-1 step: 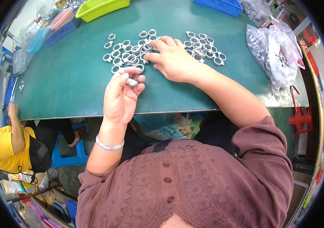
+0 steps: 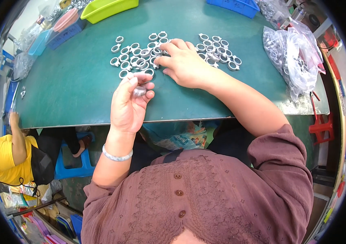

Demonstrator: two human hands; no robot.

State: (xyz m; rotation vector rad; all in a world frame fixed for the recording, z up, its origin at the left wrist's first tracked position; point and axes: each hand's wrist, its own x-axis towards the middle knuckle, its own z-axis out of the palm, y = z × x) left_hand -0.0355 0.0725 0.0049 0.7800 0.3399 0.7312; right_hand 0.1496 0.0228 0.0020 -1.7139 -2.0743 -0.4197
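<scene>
A grey metal ring point(image 2: 139, 91), blurred, is held between the thumb and fingers of my left hand point(image 2: 129, 103), palm up above the table's near edge. My right hand point(image 2: 189, 67) reaches over a cluster of similar rings with small side lugs. Its fingers are apart, and the fingertips touch or hover over rings at the cluster's right side; some are hidden beneath them. One loose ring point(image 2: 124, 74) lies just beyond my left fingertips. A second group of rings point(image 2: 221, 51) is spread out to the right of my right hand.
The green table point(image 2: 71, 93) carries a lime-green bin point(image 2: 110, 9) and a blue bin point(image 2: 234, 6) at its far side. Clear plastic bags point(image 2: 299, 61) with rings lie at the right. A person in yellow point(image 2: 8, 158) sits at the left by a blue stool point(image 2: 75, 164).
The metal ring in my left hand has turned and now looks blurred, sitting slightly lower between the fingers. My right hand has stayed in place.
</scene>
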